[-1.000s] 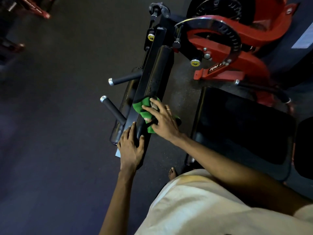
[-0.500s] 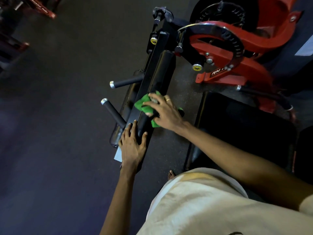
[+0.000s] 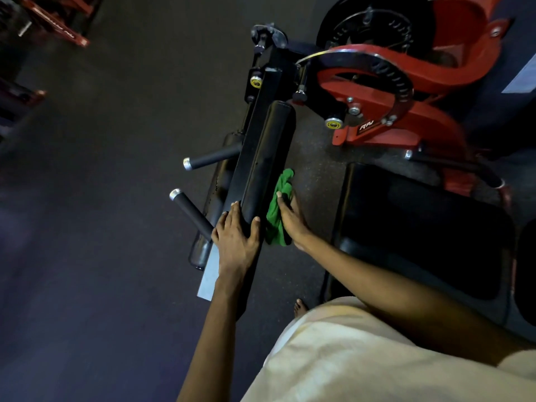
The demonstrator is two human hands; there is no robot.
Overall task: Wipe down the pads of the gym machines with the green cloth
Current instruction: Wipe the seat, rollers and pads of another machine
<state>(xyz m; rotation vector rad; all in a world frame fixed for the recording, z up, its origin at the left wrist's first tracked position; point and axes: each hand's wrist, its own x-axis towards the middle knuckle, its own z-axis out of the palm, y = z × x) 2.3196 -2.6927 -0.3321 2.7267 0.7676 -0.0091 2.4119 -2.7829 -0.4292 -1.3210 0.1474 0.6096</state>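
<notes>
Head view: right hand (image 3: 291,219) is pressing the bunched green cloth (image 3: 279,211) against the right flank of the long black cylindrical roller pad (image 3: 265,161), near its lower end. Grip is closing on the cloth, with the thumb on top and the fingers going under the pad side, mostly hidden. Left hand (image 3: 236,237) is clamping the near end of that same pad, thumb touching the right edge and fingers (image 3: 229,214) spreading over the left, bracing it and carrying nothing else.

Step in hand, as I judge it: wiping the side face of this roller pad. The upper stretch toward the machine looks not yet covered, so the next move is calling for a stroke along the pad's length with steady pressure, the left hand holding the roller against rolling.

Materials: pad skin is looking like smooth glossy vinyl, slightly reflective, with a rounded end cap. Cloth is soft, crumpled, and folding into ridges. Two short black grip handles with silver end caps (image 3: 191,208) are sticking out to the left, matte and probably rubbery. Beyond them, a red painted steel frame with a curved notched black selector arc (image 3: 385,79). To the right, a broad flat black seat pad (image 3: 420,227) is sitting near, apart from the cloth. Floor (image 3: 101,198) is dark and speckled, looking like rubber.
</notes>
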